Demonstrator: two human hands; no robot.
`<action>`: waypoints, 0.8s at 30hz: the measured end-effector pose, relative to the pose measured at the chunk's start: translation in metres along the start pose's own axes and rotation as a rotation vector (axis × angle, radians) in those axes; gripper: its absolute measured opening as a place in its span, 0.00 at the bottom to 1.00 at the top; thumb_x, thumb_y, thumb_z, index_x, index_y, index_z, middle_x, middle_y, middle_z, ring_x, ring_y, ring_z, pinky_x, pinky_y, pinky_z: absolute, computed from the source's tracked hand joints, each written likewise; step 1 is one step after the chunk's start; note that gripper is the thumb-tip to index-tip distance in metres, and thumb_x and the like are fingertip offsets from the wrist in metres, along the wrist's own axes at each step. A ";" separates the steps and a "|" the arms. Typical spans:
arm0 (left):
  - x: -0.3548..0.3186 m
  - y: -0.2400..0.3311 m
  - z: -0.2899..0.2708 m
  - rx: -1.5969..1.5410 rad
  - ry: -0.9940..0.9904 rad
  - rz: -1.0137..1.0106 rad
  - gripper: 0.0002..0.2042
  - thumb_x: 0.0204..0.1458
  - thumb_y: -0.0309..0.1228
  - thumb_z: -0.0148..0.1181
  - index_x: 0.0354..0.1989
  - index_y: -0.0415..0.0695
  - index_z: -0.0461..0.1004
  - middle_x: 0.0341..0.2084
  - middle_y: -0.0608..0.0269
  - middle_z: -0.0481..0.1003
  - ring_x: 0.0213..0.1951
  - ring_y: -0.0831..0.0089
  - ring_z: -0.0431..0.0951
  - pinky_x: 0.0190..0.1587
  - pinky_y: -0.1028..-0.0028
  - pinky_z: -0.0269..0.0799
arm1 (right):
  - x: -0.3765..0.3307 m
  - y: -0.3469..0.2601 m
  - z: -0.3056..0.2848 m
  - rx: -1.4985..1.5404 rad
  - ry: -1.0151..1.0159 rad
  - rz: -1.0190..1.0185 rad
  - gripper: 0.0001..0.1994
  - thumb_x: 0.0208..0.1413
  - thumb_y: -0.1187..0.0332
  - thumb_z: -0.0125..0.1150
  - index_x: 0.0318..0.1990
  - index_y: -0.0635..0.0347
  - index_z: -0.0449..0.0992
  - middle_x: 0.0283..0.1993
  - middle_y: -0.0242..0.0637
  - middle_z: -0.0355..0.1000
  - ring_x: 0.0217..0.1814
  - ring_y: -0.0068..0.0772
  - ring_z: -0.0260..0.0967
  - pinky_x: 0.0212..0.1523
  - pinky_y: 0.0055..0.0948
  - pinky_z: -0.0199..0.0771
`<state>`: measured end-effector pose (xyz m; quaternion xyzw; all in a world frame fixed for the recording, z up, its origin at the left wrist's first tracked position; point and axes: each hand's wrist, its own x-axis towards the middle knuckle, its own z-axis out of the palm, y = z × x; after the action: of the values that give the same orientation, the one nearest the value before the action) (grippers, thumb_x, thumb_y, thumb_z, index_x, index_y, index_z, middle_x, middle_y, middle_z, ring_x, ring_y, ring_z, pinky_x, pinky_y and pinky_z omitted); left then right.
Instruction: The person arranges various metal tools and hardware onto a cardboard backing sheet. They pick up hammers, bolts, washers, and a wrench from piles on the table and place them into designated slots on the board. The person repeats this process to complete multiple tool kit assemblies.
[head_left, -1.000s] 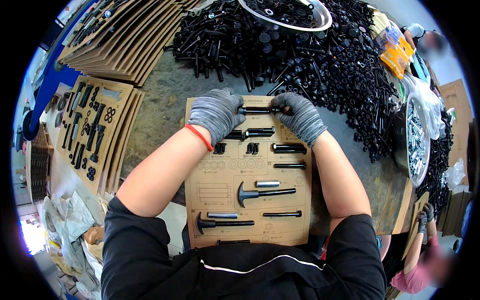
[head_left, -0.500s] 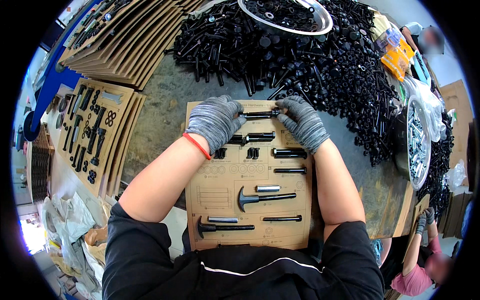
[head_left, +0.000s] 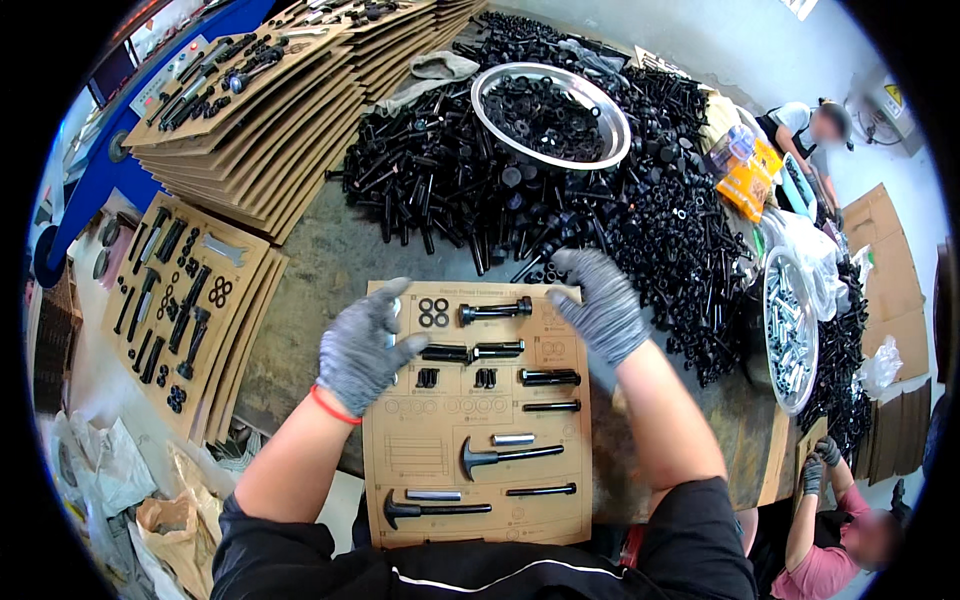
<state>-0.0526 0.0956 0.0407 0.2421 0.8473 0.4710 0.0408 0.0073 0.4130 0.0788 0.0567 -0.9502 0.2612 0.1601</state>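
A brown cardboard sheet [head_left: 480, 405] printed with outlines lies before me, bearing several black bolts. My left hand [head_left: 365, 345], in a grey glove, is over its upper left edge with thumb and fingers apart, holding nothing I can see. Next to it, black washers [head_left: 433, 312] form a small group. Along the top of the sheet lies a thick black bolt [head_left: 495, 312], touched by neither hand. My gloved right hand [head_left: 605, 308] reaches past the upper right corner, fingers extended and thumb apart, close to the heap of black fasteners [head_left: 440, 170]. Lower down are T-shaped black pieces [head_left: 480, 458] and silver sleeves [head_left: 513, 439].
A metal bowl [head_left: 610, 160] of small black parts sits in the heap. Filled cardboard sheets [head_left: 215, 270] are stacked at the left. Silver fasteners fill another bowl [head_left: 812, 340] at the right. A co-worker in pink [head_left: 825, 535] holds a board at lower right.
Both hands have come away from the thick bolt, which now lies on the sheet. The left moved left and the right toward the heap. The view has shifted, showing more of the far table.
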 end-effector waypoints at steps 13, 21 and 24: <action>0.010 -0.038 -0.009 -0.341 0.202 -0.091 0.19 0.49 0.22 0.67 0.50 0.35 0.71 0.24 0.72 0.66 0.26 0.85 0.64 0.32 0.83 0.68 | 0.244 -0.005 -0.029 -0.533 -0.183 0.385 0.15 0.55 0.64 0.63 0.51 0.49 0.77 0.49 0.41 0.76 0.50 0.44 0.73 0.54 0.38 0.72; 0.011 -0.047 -0.006 -0.314 0.191 -0.109 0.20 0.47 0.28 0.70 0.48 0.36 0.74 0.20 0.71 0.67 0.23 0.82 0.64 0.28 0.81 0.67 | 0.241 -0.012 -0.014 -0.649 -0.064 0.272 0.15 0.52 0.69 0.63 0.48 0.48 0.77 0.49 0.42 0.75 0.52 0.46 0.72 0.55 0.40 0.70; 0.013 -0.055 -0.002 -0.287 0.193 -0.093 0.20 0.47 0.31 0.71 0.47 0.37 0.74 0.19 0.69 0.68 0.22 0.81 0.65 0.27 0.79 0.68 | 0.240 -0.008 -0.013 -0.642 -0.057 0.257 0.15 0.51 0.69 0.64 0.48 0.46 0.77 0.49 0.42 0.75 0.52 0.45 0.71 0.56 0.40 0.69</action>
<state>-0.0847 0.0754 -0.0006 0.1481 0.7816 0.6058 0.0149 -0.2134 0.4069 0.1736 -0.1093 -0.9874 -0.0349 0.1092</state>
